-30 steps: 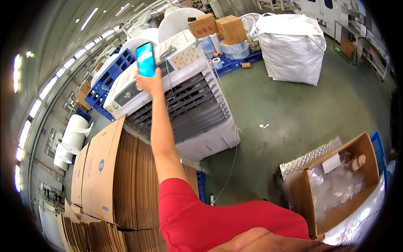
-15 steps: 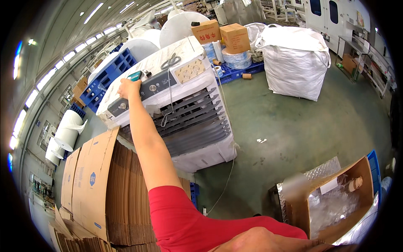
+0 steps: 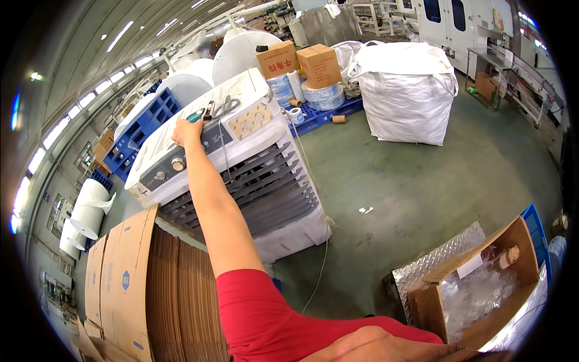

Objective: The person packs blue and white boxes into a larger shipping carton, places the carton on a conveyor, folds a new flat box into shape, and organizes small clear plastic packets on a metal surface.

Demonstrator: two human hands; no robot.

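Observation:
My left hand [image 3: 188, 131] reaches out over the top front edge of a white air cooler [image 3: 199, 99]. Its fingers are closed round a small teal object [image 3: 196, 116], whose kind I cannot make out. A small black piece [image 3: 209, 110] sits right beside it; whether the two are joined does not show. Grey-handled scissors [image 3: 227, 107] lie just to the right on the cooler's top. Below the hand, my forearm crosses the dark control panel with knobs [image 3: 178, 163] and part of the slatted grille [image 3: 265, 181]. My right hand is out of view.
Flattened cardboard boxes [image 3: 129, 277] stand stacked at the lower left. At right are a big white bulk bag [image 3: 407, 96] and an open carton [image 3: 425, 301] of clear plastic. A cord [image 3: 321, 265] trails to the floor. Cartons [image 3: 319, 65] and a blue pallet [image 3: 313, 120] stand behind.
The view has shifted, so the cooler appears lower and further left. Along its top, my left hand has moved right toward the scissors, and the teal object and black piece have moved with it.

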